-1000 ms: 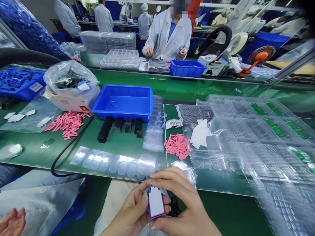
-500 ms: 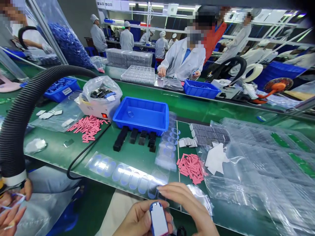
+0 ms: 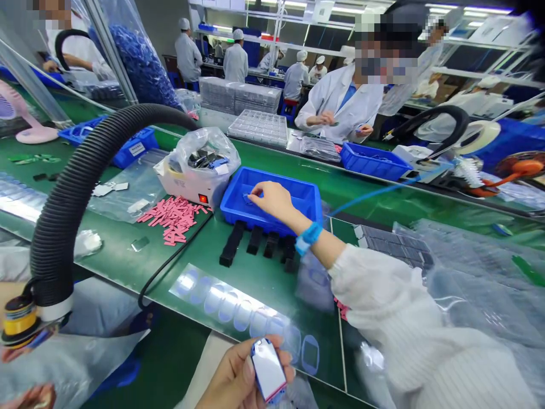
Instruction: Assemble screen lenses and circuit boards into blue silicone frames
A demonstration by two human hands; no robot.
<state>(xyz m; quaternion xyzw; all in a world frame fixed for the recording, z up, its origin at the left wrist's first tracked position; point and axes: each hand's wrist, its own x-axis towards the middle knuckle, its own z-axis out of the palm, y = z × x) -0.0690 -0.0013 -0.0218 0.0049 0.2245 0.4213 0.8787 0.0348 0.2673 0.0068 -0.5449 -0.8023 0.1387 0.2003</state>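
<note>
The left hand [image 3: 236,378] closes firmly around a small rectangular case [image 3: 268,368], smooth white film on its face, blue plastic at its edges. The right hand [image 3: 268,200], half-curled, reaches into a blue plastic tray [image 3: 309,199], fingertips at a small blue piece [image 3: 247,198]; whether they grip it is unclear.

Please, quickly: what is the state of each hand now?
Left hand: closed, holding a small rectangular white-faced blue-edged block.
Right hand: fingertips at a small blue piece in the blue plastic tray; grip unclear.
</note>
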